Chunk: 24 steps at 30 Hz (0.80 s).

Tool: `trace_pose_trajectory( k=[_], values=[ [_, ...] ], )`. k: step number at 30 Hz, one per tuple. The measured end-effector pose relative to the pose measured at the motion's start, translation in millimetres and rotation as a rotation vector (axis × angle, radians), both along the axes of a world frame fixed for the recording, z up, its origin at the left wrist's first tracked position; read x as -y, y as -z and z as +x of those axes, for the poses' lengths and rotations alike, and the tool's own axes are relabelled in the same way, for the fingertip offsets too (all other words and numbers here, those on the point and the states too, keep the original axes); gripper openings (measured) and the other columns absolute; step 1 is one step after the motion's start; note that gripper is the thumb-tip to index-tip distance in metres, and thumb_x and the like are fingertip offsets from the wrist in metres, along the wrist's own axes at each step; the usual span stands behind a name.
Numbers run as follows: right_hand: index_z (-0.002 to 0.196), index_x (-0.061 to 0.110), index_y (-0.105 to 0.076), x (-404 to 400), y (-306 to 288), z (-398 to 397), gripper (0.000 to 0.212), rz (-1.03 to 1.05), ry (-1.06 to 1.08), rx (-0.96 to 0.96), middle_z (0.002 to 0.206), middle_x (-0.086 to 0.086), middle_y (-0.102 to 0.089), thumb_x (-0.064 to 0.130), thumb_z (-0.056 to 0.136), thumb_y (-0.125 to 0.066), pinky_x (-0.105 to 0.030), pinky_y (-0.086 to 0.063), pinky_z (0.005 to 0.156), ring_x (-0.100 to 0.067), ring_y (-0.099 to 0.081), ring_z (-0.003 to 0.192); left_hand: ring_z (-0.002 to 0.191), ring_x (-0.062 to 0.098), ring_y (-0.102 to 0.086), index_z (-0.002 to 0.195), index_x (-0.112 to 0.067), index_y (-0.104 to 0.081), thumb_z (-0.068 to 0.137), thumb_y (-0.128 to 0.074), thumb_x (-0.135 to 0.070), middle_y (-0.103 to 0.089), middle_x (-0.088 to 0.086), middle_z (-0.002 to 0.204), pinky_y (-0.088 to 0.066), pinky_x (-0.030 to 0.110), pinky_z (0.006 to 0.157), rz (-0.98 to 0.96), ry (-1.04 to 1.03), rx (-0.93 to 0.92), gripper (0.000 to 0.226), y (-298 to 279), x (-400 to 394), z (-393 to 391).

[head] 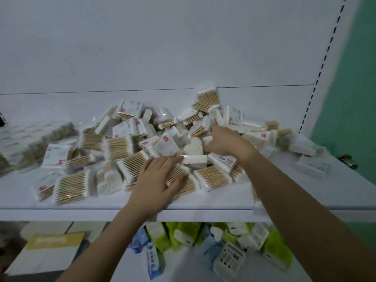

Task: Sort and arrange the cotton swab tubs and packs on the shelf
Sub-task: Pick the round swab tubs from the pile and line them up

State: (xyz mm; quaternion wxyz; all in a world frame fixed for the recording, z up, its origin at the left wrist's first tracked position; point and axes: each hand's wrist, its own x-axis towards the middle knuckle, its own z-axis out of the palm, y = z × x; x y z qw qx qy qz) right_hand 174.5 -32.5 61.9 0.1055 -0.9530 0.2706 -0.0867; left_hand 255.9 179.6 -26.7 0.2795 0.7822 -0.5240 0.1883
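Fingers [162, 162] of the left hand [157, 180] lie nearly straight and spread, pressing flat on the front of a loose heap of cotton swab packs [154, 147], with the fingertips touching a small white pack [194, 159]. Right hand [225, 142] reaches deeper into the heap with its fingers curled down among the packs beside a heart-shaped bundle of swabs [193, 146]; what exactly they grip I cannot tell.

The heap sits on a white shelf [305, 194], smooth and flat, with a plain white back panel [162, 47] behind it and a slotted upright [323, 58] at the right edge. A green wall [354, 98] stands beyond that. One boxed pack [312, 166] lies apart on the right, and blurred rows of packs [26, 143] line the left end.

The packs are clear glossy film over pale wooden sticks with white cotton ends, many carrying white labels with a small red mark. Another heart-shaped bundle [109, 181] lies near the front. Below the shelf edge are lime-green pouches [183, 233], white plastic tubs [230, 261] and a yellow-topped carton [55, 241].
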Motion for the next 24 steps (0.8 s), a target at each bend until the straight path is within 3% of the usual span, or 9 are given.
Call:
trace_pose_trajectory(
  k=[3,5,7,11,14,17,21,24],
  values=[
    [0.115,0.009,-0.053,-0.5,-0.6,2.2,0.043,-0.015,0.001,-0.098,0.114,-0.011,-0.066,0.040,0.089,-0.067,-0.038,-0.041,0.083,-0.029,-0.059,0.098,0.116,0.010,-0.050,0.131,-0.031,-0.051,0.096,-0.037,-0.053,-0.058,-0.013,0.122,-0.033,0.038,0.105,-0.003,-0.003,0.010,0.043,-0.4,0.6,-1.0],
    [0.113,0.011,-0.053,-0.1,-3.7,3.2,0.043,-0.005,0.006,-0.126,0.116,-0.010,-0.065,0.040,0.087,-0.069,-0.041,-0.038,0.090,-0.029,-0.057,0.099,0.115,0.010,-0.049,0.131,-0.031,-0.051,0.095,-0.038,-0.052,-0.058,-0.013,0.121,-0.033,0.038,0.105,-0.011,-0.001,0.006,0.044,-0.2,0.8,-0.7],
    [0.124,0.011,-0.055,1.7,-6.5,5.4,0.054,0.001,0.007,-0.141,0.120,-0.009,-0.064,0.044,0.084,-0.071,-0.044,-0.034,0.098,-0.031,-0.057,0.110,0.115,0.009,-0.049,0.130,-0.031,-0.051,0.095,-0.038,-0.052,-0.058,-0.013,0.121,-0.032,0.038,0.106,-0.020,-0.002,0.000,0.043,-0.1,0.6,-0.8],
    [0.123,0.010,-0.058,4.3,-15.0,6.5,0.061,0.060,-0.043,-0.108,0.115,-0.008,-0.066,0.043,0.077,-0.079,-0.043,-0.048,0.095,-0.027,-0.062,0.102,0.113,0.009,-0.049,0.129,-0.030,-0.053,0.094,-0.040,-0.050,-0.059,-0.012,0.119,-0.032,0.036,0.105,-0.034,-0.007,0.017,0.043,-1.5,-0.1,-2.5],
    [0.115,0.012,-0.062,7.3,-25.6,2.8,0.050,0.119,-0.048,0.106,0.111,-0.005,-0.061,0.027,0.074,-0.085,-0.036,-0.054,0.082,-0.022,-0.062,0.089,0.113,0.008,-0.048,0.129,-0.031,-0.053,0.094,-0.041,-0.050,-0.058,-0.012,0.120,-0.031,0.035,0.105,-0.036,-0.015,0.017,0.042,-0.9,-0.3,-2.9],
    [0.119,0.018,-0.060,11.1,-37.4,-1.3,0.053,0.125,-0.004,0.311,0.124,-0.006,-0.045,0.025,0.073,-0.086,-0.032,-0.048,0.083,-0.021,-0.054,0.092,0.113,0.009,-0.048,0.129,-0.031,-0.053,0.094,-0.042,-0.048,-0.058,-0.012,0.120,-0.033,0.036,0.103,-0.035,-0.016,0.032,0.041,0.2,0.1,-2.3],
    [0.115,0.022,-0.052,14.7,-44.0,-16.3,0.048,0.282,-0.040,0.487,0.111,-0.002,-0.059,0.033,0.078,-0.081,-0.041,-0.055,0.083,-0.020,-0.062,0.093,0.113,0.009,-0.048,0.131,-0.031,-0.053,0.095,-0.041,-0.048,-0.058,-0.012,0.121,-0.035,0.037,0.103,-0.036,-0.023,0.042,0.041,0.3,0.1,-2.9],
    [0.115,0.019,-0.047,12.9,-43.4,-25.7,0.048,0.478,-0.043,0.639,0.104,0.002,-0.059,0.038,0.082,-0.078,-0.033,-0.052,0.072,-0.013,-0.062,0.091,0.115,0.010,-0.047,0.132,-0.030,-0.052,0.095,-0.040,-0.048,-0.057,-0.011,0.122,-0.036,0.038,0.103,-0.040,-0.020,0.049,0.042,0.0,-0.4,-4.2]
  ],
)
